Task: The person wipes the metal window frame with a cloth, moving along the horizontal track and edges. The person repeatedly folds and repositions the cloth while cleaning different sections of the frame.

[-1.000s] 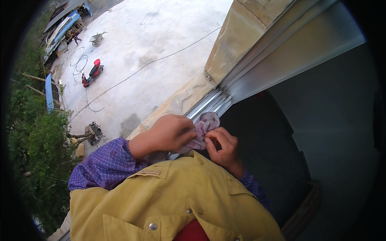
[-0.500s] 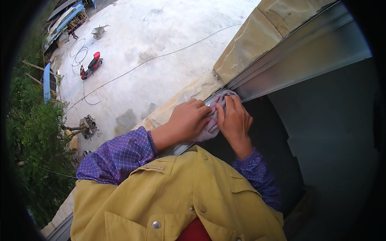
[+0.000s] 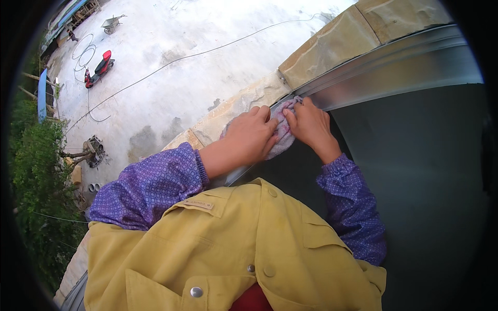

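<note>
A crumpled pinkish-grey cloth (image 3: 283, 136) lies over the metal window frame (image 3: 358, 85), close to the frame's corner. My left hand (image 3: 245, 136) presses down on the cloth's left part, its fingers curled over it. On the right side, my right hand (image 3: 311, 124) pinches the cloth between thumb and fingers, near the end of the metal track. Part of the cloth is hidden beneath both hands. Purple patterned sleeves cover my forearms.
Rough tan stone blocks (image 3: 332, 46) edge the opening's outer side. Far below spreads a pale concrete yard (image 3: 207, 31) with a red scooter (image 3: 98, 70), a wheelbarrow (image 3: 111, 24) and a long cable. Green bushes (image 3: 44, 192) grow at left; a dark interior lies right.
My view has shifted, and the yard sits further left in it. My right hand has moved up and right along the frame, still gripping the cloth; the left hand stays on it.
</note>
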Action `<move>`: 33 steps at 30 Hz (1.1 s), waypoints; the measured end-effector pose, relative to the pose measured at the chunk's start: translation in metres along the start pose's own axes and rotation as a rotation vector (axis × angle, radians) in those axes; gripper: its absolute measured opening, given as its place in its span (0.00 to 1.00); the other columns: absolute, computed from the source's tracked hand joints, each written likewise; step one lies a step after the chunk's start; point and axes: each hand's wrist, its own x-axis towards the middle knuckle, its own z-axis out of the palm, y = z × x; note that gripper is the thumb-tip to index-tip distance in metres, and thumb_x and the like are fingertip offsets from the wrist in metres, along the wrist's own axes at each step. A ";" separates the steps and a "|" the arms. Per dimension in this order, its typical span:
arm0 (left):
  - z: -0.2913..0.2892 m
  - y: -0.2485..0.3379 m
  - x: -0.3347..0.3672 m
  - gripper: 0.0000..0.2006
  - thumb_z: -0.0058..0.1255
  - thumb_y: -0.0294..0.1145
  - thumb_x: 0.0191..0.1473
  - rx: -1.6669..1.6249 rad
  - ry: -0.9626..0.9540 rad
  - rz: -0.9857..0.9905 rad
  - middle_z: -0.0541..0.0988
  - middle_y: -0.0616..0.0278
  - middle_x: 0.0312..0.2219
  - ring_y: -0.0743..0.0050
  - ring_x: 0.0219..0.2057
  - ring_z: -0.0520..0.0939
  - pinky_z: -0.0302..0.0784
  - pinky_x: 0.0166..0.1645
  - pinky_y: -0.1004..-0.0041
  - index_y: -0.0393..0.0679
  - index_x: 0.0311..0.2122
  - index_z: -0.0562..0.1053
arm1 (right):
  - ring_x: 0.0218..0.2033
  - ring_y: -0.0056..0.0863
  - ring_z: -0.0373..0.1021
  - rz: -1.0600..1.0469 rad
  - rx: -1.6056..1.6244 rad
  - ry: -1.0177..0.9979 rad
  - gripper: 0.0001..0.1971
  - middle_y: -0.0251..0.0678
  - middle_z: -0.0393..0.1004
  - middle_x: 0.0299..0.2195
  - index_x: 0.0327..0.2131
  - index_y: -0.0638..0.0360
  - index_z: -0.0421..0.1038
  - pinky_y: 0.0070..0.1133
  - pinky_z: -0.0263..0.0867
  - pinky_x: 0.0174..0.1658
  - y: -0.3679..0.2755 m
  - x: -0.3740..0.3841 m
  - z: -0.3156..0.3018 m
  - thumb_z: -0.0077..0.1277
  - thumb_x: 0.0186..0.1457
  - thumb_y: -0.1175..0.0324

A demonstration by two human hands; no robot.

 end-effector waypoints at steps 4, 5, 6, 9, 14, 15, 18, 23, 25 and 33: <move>-0.007 -0.002 -0.008 0.15 0.54 0.41 0.56 -0.014 -0.040 0.017 0.74 0.55 0.37 0.55 0.41 0.76 0.75 0.42 0.62 0.43 0.44 0.78 | 0.35 0.50 0.74 -0.097 0.064 -0.060 0.19 0.46 0.73 0.36 0.27 0.62 0.78 0.41 0.70 0.39 0.004 -0.002 -0.005 0.52 0.59 0.54; -0.009 -0.003 -0.009 0.15 0.55 0.41 0.56 -0.030 -0.054 0.015 0.74 0.56 0.37 0.55 0.41 0.76 0.75 0.42 0.62 0.43 0.43 0.79 | 0.34 0.50 0.74 -0.127 0.082 -0.081 0.18 0.45 0.73 0.35 0.26 0.62 0.77 0.41 0.69 0.39 0.002 -0.003 -0.006 0.52 0.59 0.55; -0.012 -0.005 -0.011 0.14 0.55 0.41 0.55 -0.046 -0.053 0.023 0.74 0.56 0.37 0.56 0.41 0.77 0.75 0.42 0.62 0.43 0.41 0.79 | 0.34 0.49 0.74 -0.151 0.076 -0.078 0.17 0.44 0.73 0.35 0.26 0.61 0.77 0.41 0.70 0.39 -0.003 -0.006 -0.006 0.52 0.59 0.56; -0.024 -0.013 -0.018 0.12 0.57 0.39 0.53 -0.094 -0.044 0.026 0.75 0.56 0.37 0.56 0.42 0.77 0.75 0.43 0.62 0.42 0.37 0.80 | 0.33 0.46 0.74 -0.227 0.109 -0.042 0.14 0.42 0.72 0.32 0.26 0.60 0.76 0.39 0.69 0.36 -0.028 -0.017 -0.001 0.52 0.58 0.60; -0.025 -0.017 -0.017 0.14 0.57 0.37 0.51 -0.166 0.041 0.011 0.77 0.55 0.39 0.54 0.43 0.78 0.76 0.44 0.62 0.43 0.42 0.78 | 0.25 0.36 0.70 -0.273 0.480 0.210 0.05 0.40 0.69 0.26 0.32 0.63 0.78 0.29 0.65 0.27 -0.039 -0.044 0.014 0.56 0.54 0.72; -0.020 -0.017 -0.019 0.15 0.57 0.36 0.51 -0.175 0.082 0.013 0.77 0.54 0.39 0.54 0.43 0.78 0.76 0.44 0.62 0.44 0.44 0.77 | 0.23 0.33 0.69 -0.271 0.610 0.275 0.05 0.39 0.69 0.25 0.33 0.64 0.78 0.26 0.63 0.26 -0.038 -0.050 0.018 0.57 0.53 0.74; -0.016 -0.012 -0.024 0.16 0.57 0.38 0.51 -0.171 0.095 0.019 0.77 0.56 0.36 0.54 0.42 0.78 0.76 0.43 0.61 0.45 0.45 0.76 | 0.21 0.19 0.62 -0.132 0.751 0.420 0.05 0.32 0.66 0.23 0.35 0.66 0.78 0.18 0.56 0.23 -0.036 -0.070 0.022 0.57 0.52 0.80; -0.005 -0.001 -0.024 0.13 0.58 0.42 0.52 -0.160 0.038 0.049 0.79 0.59 0.30 0.56 0.38 0.79 0.76 0.42 0.60 0.46 0.37 0.80 | 0.21 0.19 0.63 0.003 0.600 0.652 0.06 0.31 0.66 0.24 0.35 0.67 0.78 0.17 0.56 0.21 -0.020 -0.088 0.022 0.57 0.52 0.82; -0.005 0.000 -0.020 0.13 0.56 0.42 0.53 -0.162 0.037 0.028 0.79 0.58 0.29 0.53 0.35 0.80 0.77 0.38 0.59 0.45 0.37 0.79 | 0.20 0.23 0.66 -0.023 0.507 0.705 0.07 0.34 0.67 0.25 0.35 0.66 0.77 0.20 0.59 0.20 -0.017 -0.085 0.020 0.57 0.50 0.83; 0.002 -0.003 0.002 0.15 0.55 0.35 0.55 -0.169 0.156 -0.046 0.78 0.56 0.39 0.52 0.30 0.82 0.77 0.33 0.60 0.45 0.47 0.74 | 0.35 0.36 0.72 -0.038 0.041 0.567 0.08 0.35 0.73 0.37 0.36 0.59 0.77 0.31 0.70 0.32 -0.020 -0.029 0.000 0.58 0.51 0.71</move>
